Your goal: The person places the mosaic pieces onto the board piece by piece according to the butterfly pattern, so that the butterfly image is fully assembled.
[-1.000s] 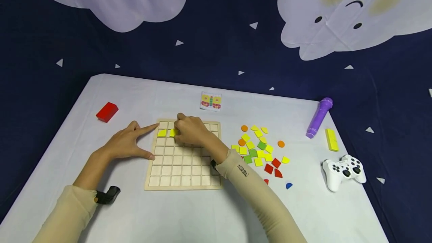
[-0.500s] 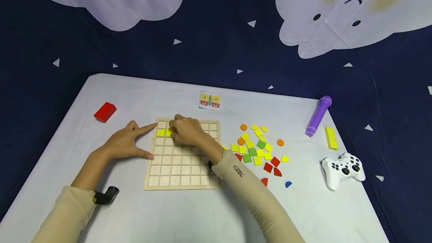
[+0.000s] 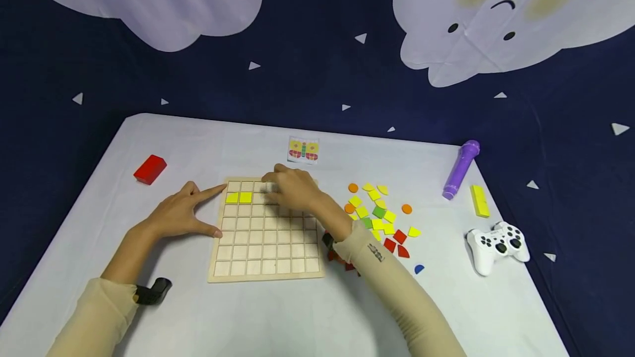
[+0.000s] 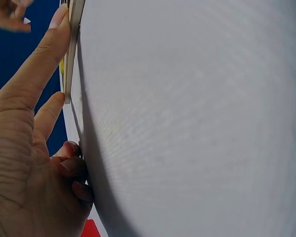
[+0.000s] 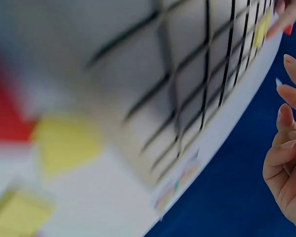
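Head view: left hand spread, touching gridded wooden board; right hand loose and empty over it, near two yellow squares.

I see a pale wooden grid board flat on the tabletop, two yellow square tiles side by side in its second-farthest row's left end, apparently lying flat.

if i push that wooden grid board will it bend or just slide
The wooden grid board looks stiff: its frame lies straight and flat, so it would probably slide rather than bend. Its broad, low shape makes tipping unlikely. The two yellow squares in it would likely ride along, as dividers border their cells.
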The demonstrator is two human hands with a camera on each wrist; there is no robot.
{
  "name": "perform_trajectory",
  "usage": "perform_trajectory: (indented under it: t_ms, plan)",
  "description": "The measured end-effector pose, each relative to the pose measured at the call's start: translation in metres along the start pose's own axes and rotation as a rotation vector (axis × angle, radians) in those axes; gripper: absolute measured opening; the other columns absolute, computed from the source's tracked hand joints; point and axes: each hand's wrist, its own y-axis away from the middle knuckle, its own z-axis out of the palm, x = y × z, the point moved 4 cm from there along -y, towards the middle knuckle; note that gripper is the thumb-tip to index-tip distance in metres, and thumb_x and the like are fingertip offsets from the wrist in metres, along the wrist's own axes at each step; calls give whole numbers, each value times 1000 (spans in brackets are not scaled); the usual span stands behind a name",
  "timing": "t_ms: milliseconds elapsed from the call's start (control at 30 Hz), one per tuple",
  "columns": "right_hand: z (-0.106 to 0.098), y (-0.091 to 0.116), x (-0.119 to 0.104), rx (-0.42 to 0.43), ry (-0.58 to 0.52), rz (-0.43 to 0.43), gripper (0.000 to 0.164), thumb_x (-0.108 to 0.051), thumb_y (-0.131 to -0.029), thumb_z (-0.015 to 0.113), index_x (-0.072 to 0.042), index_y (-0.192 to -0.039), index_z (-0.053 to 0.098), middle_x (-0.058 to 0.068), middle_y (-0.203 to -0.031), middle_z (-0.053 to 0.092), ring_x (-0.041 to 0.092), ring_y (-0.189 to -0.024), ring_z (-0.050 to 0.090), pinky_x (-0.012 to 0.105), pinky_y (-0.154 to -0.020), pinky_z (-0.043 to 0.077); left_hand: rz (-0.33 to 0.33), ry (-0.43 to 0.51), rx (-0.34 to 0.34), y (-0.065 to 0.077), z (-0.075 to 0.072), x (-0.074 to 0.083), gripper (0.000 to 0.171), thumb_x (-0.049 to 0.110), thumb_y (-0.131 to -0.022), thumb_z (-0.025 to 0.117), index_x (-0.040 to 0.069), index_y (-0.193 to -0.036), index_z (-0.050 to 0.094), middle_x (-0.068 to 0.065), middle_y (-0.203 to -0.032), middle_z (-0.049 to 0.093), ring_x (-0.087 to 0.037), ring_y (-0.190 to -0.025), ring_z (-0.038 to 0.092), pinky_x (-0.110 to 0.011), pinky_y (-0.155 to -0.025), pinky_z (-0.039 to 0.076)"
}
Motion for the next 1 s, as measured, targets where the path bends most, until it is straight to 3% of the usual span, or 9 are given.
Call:
perform_trajectory:
  t_ms: [200,433,667,1000]
  plan:
    - [-12,38,41,20,19,48,32,-25,-92,71,-16,-123,71,2,-97,58,11,-68,52,26,-60,43,-21,1,-1,-1,0,-1,115,72,-56,82,25,-153,40,-9,-92,41,-18,-66,38,-31,-58,29]
    - [-9,79,73,-10,-7,80,24,-16,-90,72,-15,-114,76,5,-90,58,13,-69,51,27,-61,43,-30,4,-8,-1,0,-1,116,73,-56,82,24,-153,40,-9,-92,41,-18,-66,38,-31,-58,29]
    - [0,101,78,-37,-57,45,24,-13,-85,75,-16,-109,77,3,-94,60,11,-72,52,25,-61,44,-33,10,-14,-2,0,-1,116,72,-56,82,23,-153,40,-9,-92,40,-18,-66,37,-31,-58,29]
    - [12,107,76,-21,-39,-2,24,-18,-85,78,-18,-110,77,-4,-88,51,7,-69,49,21,-59,42,-37,14,-14,0,0,-1,116,72,-56,82,23,-153,40,-9,-92,40,-18,-66,36,-31,-58,28]
